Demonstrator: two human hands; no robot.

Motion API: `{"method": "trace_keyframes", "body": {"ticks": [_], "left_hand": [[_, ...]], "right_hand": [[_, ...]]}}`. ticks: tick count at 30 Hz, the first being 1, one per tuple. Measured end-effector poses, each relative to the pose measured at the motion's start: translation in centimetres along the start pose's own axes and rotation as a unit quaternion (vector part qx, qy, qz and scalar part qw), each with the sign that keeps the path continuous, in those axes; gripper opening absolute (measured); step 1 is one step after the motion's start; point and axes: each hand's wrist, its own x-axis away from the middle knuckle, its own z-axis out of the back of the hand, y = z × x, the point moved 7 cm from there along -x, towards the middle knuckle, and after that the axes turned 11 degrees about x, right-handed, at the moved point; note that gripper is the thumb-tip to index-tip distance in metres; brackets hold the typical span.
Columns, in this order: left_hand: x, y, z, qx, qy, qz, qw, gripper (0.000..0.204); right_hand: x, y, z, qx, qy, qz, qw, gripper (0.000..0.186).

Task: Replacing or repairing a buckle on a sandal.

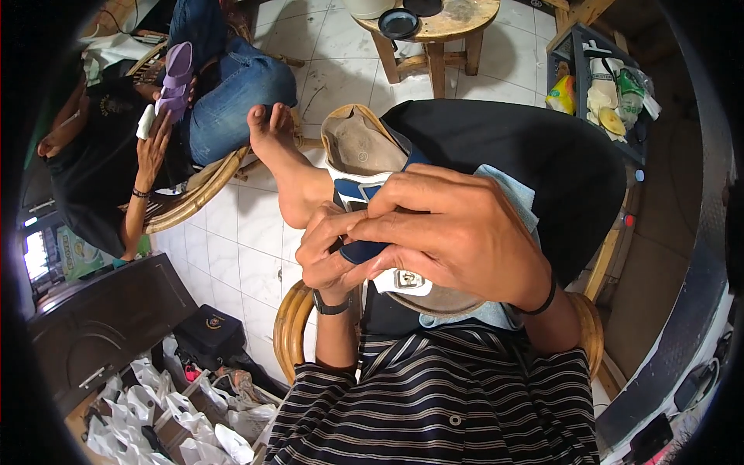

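A sandal [363,147] with a worn tan footbed and white and navy straps rests over my lap, its one end pointing up and left. Both hands meet at its dark blue strap, near a metal buckle. My left hand [324,252] has its fingers closed around the strap from the left. From the right, my right hand [461,236] pinches the same strap; its fingers hide part of the buckle and the left fingertips. A light blue cloth [508,194] lies under the sandal on my thigh.
At the left, another person [93,163] sits in a rattan chair holding a purple sandal [177,77] and something white. A round wooden table [457,19] stands ahead. A dark crate [577,58] of bottles is at the right; white plastic bags [147,411] fill the lower left.
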Motion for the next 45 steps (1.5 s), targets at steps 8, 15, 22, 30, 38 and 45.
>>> {"method": "trace_keyframes", "body": {"ticks": [8, 15, 22, 30, 38, 45], "left_hand": [[1.9, -0.2, 0.5, -0.029, 0.029, -0.044, 0.998, 0.039], [0.3, 0.3, 0.2, -0.059, 0.011, -0.007, 0.998, 0.038], [1.6, -0.6, 0.3, -0.024, 0.037, 0.006, 0.999, 0.04], [1.1, -1.1, 0.1, 0.069, 0.058, -0.004, 0.996, 0.057], [1.2, -1.0, 0.2, 0.042, 0.031, 0.061, 0.997, 0.08], [0.9, -0.9, -0.1, 0.031, 0.03, 0.063, 0.997, 0.08]], "right_hand": [[0.2, -0.5, -0.1, -0.022, 0.042, -0.011, 0.999, 0.038], [0.0, -0.9, -0.2, 0.011, 0.059, -0.013, 0.998, 0.027], [0.1, -0.2, -0.4, -0.022, 0.044, -0.016, 0.999, 0.042], [0.7, 0.4, 1.5, 0.064, -0.003, -0.053, 0.997, 0.043], [1.6, 1.3, 1.9, 0.042, -0.013, -0.03, 0.999, 0.03], [1.2, 0.3, 1.5, 0.101, -0.043, -0.001, 0.994, 0.018]]}}
